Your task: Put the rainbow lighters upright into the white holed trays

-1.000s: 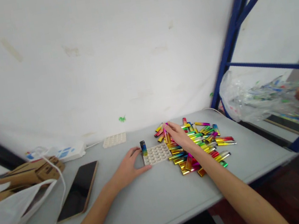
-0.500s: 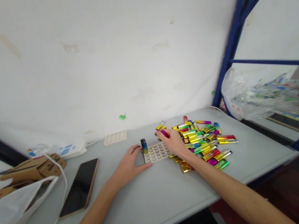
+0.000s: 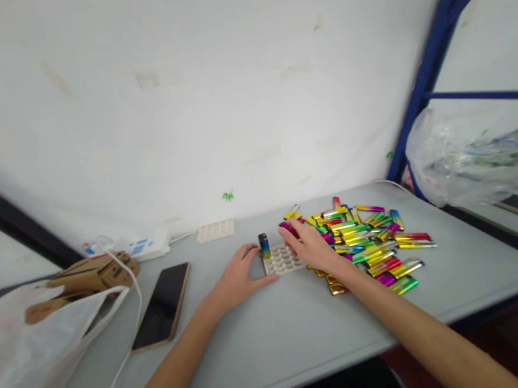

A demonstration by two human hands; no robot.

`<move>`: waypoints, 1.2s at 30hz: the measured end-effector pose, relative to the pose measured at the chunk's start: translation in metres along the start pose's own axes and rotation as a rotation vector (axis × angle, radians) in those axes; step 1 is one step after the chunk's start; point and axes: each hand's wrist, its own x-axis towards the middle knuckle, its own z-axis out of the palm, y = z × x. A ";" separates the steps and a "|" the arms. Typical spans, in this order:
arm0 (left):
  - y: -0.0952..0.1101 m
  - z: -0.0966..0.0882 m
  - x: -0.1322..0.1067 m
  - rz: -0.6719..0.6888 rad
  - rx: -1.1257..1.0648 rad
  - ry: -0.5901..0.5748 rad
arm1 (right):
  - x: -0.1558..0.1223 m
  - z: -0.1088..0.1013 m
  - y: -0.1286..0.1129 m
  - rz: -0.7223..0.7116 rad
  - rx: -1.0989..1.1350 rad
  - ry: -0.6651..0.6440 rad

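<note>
A pale tray (image 3: 280, 259) with rows of holes lies on the grey table, one blue and yellow lighter (image 3: 264, 246) upright in its back left corner. At the tray's left end my left hand (image 3: 238, 281) rests with thumb and fingers apart, holding nothing. My right hand (image 3: 311, 243) pinches a magenta lighter (image 3: 287, 229) above the right part of the tray, which it partly hides. Just right of that hand spreads a heap of shiny lighters (image 3: 372, 248) in yellow, green, red and purple.
A second holed tray (image 3: 215, 230) lies near the wall. To the left are a black phone (image 3: 162, 306), a white cable (image 3: 137, 294), a cardboard box (image 3: 98, 274) and a white plastic bag (image 3: 24, 366). A blue metal frame (image 3: 427, 70) and a clear bag (image 3: 461, 157) stand right.
The view has swung left, so everything sits further right. My right hand still holds the magenta lighter over the tray. Another person's hands at the right edge have left the view.
</note>
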 end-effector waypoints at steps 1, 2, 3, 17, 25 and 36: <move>0.000 0.000 0.000 0.001 -0.004 -0.001 | -0.001 0.000 0.000 -0.054 -0.034 -0.023; 0.000 0.001 0.000 0.003 -0.007 -0.001 | -0.002 0.001 0.000 -0.110 -0.075 -0.039; 0.000 0.001 0.000 0.005 -0.006 0.000 | -0.003 0.001 0.000 -0.162 -0.113 -0.057; 0.000 0.002 0.000 0.008 -0.042 -0.009 | -0.006 -0.001 -0.020 -0.188 -0.338 -0.335; 0.000 0.000 0.001 0.005 -0.009 -0.014 | -0.008 0.010 -0.029 -0.191 -0.574 -0.378; -0.002 0.000 0.001 -0.017 0.018 -0.015 | 0.013 -0.024 0.024 -0.087 -0.515 -0.142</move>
